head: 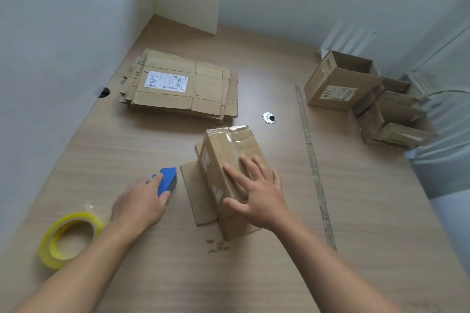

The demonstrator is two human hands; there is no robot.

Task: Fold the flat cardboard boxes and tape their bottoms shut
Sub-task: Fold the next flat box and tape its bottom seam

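R hand [256,190], fingers straight & spread, presses on small brown cardboard box [223,157], mid pale wooden table [127,150]. L hand [138,204] grips blue plastic cutter [167,180], near yellow tape roll [70,237].

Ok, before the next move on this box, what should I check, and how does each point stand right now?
1. Box steadied: right hand lies flat, fingers spread, on the box. Ok.
2. Bottom seam sealed: shiny tape shows at the box's far end; the rest is under the hand. Cannot tell.
3. Cutter under control: left hand grips the blue cutter on the table. Ok.
4. Tape roll handy: it lies by the left forearm. Ok.
5. More blanks ready: flat stack lies at the far left. Ok.
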